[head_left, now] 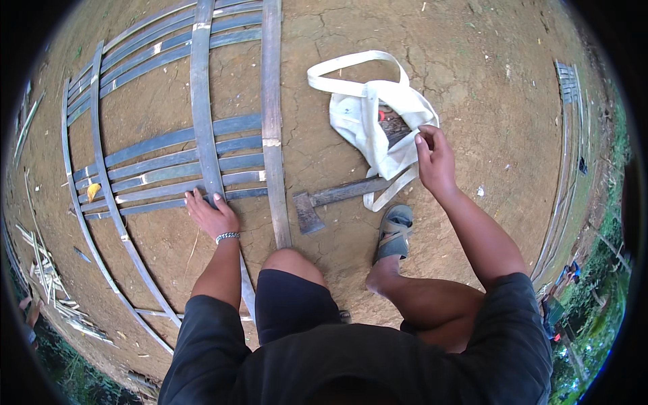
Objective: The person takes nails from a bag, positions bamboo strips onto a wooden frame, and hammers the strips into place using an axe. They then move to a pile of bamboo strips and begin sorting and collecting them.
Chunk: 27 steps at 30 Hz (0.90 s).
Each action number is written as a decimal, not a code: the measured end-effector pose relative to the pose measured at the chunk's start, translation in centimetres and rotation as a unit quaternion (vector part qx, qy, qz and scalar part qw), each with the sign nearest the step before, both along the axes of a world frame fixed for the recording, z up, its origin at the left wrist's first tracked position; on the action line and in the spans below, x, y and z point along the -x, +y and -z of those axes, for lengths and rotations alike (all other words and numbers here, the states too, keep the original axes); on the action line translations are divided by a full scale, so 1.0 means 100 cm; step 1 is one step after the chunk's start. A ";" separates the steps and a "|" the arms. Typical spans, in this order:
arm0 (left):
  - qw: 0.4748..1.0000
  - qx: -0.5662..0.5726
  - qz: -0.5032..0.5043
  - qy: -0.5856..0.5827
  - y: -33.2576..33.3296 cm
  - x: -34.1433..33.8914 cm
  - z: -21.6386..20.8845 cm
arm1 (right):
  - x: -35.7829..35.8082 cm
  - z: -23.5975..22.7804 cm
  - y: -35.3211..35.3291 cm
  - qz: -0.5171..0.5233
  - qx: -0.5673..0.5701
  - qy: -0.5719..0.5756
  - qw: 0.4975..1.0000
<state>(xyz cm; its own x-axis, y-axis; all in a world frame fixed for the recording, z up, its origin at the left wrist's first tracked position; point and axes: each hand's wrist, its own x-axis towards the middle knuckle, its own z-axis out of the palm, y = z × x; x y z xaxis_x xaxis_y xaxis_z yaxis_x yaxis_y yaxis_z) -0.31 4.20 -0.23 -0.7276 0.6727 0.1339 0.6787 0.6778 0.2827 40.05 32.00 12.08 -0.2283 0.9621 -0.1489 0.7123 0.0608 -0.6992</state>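
Note:
My left hand point(214, 216) lies flat with its fingers spread on the dark bamboo strips point(158, 196) of a woven lattice, beside one long upright slat point(202, 101). A chain bracelet circles that wrist. With my right hand point(437, 162) I pinch the right edge of a white cloth bag point(347, 119). The mouth of the bag gapes, showing something small and red point(383, 116) and dark contents that I cannot make out. An axe point(310, 214) rests on the ground below the bag, its wooden handle point(347, 191) reaching under the bag's lower strap.
Dry cracked earth surrounds everything. My sandalled foot point(395, 233) is close to the axe handle, and my knee point(294, 263) is at the lattice's near end. Pale split pieces point(50, 273) are scattered at the far left. Long strips point(559, 175) lie along the right, before green plants point(611, 270).

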 end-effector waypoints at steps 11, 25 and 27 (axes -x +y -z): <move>1.000 0.011 -0.013 0.000 -0.009 -0.006 -0.002 | 0.015 0.053 0.055 -0.075 0.110 -0.264 0.955; 0.981 -0.041 0.123 -0.143 0.002 -0.085 -0.042 | 0.030 0.071 0.040 0.001 0.088 -0.212 0.973; 0.978 -0.055 0.130 -0.156 0.005 -0.088 -0.038 | 0.034 0.072 0.040 0.019 0.085 -0.212 0.973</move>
<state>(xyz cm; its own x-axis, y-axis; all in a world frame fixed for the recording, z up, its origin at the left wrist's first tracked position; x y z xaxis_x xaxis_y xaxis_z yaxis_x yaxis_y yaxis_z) 8.54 4.66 3.61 -0.5512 0.8343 0.0147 0.6931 0.4480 0.5648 36.63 35.97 4.89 -0.0759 0.9222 -0.3792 0.9383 -0.0627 -0.3401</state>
